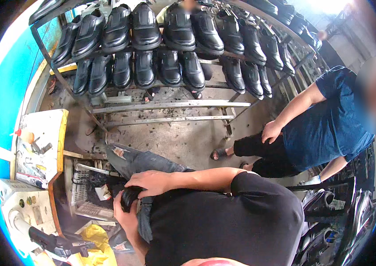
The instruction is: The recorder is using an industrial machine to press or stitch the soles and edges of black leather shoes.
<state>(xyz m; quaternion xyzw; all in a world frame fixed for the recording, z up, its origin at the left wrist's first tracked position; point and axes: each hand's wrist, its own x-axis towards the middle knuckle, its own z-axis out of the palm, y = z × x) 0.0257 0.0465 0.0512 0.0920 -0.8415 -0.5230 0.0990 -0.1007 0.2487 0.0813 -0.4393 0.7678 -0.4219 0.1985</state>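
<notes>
Both hands (141,195) around black shoe (130,196)

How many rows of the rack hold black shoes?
2: the top row and the row just below it. The lower rails hold none; more may be hidden at the right.

— From my feed, what's carrying everything?

— Straight ahead of my two hands' grip, a tilted grey metal rack (170,105) with bar shelves. Black leather shoes (145,27) sit in rows on its upper two bars; the lower bars are bare.

— And under it?

— A stained grey concrete floor (183,137) with dark scraps, beyond the grip.

— To the left of the grip?

— A worn white worktop with a yellow edge (50,128), small tools and an orange-capped bottle (27,135) lying on it. Closer left, a white slatted plastic crate (81,184).
</notes>
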